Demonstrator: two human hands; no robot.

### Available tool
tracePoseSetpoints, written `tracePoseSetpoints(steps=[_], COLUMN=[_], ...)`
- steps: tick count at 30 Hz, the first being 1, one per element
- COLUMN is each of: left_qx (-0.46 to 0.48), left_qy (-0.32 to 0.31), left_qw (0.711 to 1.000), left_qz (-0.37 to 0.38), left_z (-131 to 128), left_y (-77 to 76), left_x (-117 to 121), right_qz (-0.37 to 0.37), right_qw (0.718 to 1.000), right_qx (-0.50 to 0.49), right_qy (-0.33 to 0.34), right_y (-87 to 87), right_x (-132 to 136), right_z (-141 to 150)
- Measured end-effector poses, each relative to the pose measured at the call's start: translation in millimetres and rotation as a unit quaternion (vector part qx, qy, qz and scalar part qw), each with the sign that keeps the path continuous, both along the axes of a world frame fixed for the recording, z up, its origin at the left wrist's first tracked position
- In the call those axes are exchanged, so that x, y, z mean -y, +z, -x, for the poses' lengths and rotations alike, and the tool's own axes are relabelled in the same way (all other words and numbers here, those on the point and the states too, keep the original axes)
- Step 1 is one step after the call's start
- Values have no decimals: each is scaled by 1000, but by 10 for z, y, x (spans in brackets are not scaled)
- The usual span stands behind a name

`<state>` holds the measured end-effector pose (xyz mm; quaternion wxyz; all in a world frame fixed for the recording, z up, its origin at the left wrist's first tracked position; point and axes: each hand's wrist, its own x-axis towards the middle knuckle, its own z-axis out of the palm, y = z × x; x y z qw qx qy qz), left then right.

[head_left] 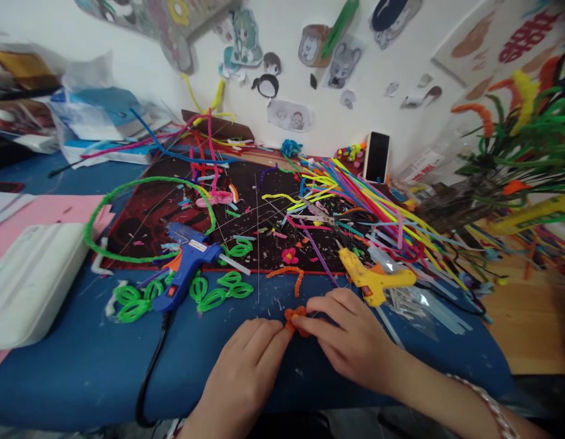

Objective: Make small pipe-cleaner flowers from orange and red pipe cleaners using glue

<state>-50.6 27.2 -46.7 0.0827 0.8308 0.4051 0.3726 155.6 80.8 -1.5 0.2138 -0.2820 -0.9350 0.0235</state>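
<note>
An orange pipe-cleaner flower (301,314) is held between my two hands near the table's front edge. My left hand (250,356) is closed, its fingertips gripping the flower's left side. From the right, my right hand (351,335) pinches the flower, index finger and thumb near its middle. Just beyond lies a bent orange pipe cleaner (291,272), and past it a small pink flower (290,255). A blue glue gun (186,268) rests left of my hands among green pipe-cleaner leaves (223,292). To the right is a yellow glue gun (374,277).
A green pipe-cleaner ring (93,222) lies on the dark mat (273,177). Pliers (316,218) and a pile of coloured pipe cleaners (356,189) spread at the back right. A phone (377,157) leans upright behind. A white case (39,280) sits at left; a black cable (149,372) hangs over the front edge.
</note>
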Motion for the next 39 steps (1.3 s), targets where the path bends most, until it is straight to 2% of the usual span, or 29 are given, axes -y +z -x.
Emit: tracePoseSetpoints(steps=[4,6,10,14,16,19,21,25,28,31,34,39], left_qx=[-10,-16,-4,17,26,29,42,94,102,100,111,105], left_qy=[7,10,6,12,12,9,18,57,75,90,89,87], left_qw=[1000,999,998,996,995,995,994,989,990,989,988,990], left_qz=[-17,-38,-69,-90,-98,-98,-102,-94,-64,-57,-59,-49], left_z=[-2,-5,7,44,58,61,53,27,2,-26,-43,-42], left_y=[-10,-2,20,-13,-43,-65,-61,-31,-12,-4,5,47], left_x=[8,11,32,71,85,93,91,78,56,35,26,23], right_qz=[135,165,196,249,314,439,482,479,442,402,355,290], right_qw=[988,984,980,967,945,893,872,866,877,895,920,951], right_qx=[-43,-26,12,-38,-71,-76,-68,-107,-132,-127,-100,-46], right_qy=[-61,-67,-20,-30,-53,-60,-58,-96,-137,-144,-135,-94], right_y=[59,74,93,153,197,247,260,233,170,109,89,120], right_x=[-47,-80,-131,-163,-176,-216,-278,-555,-847,-1072,-1159,-1128], right_z=[19,26,36,48,60,99,138,214,275,349,405,388])
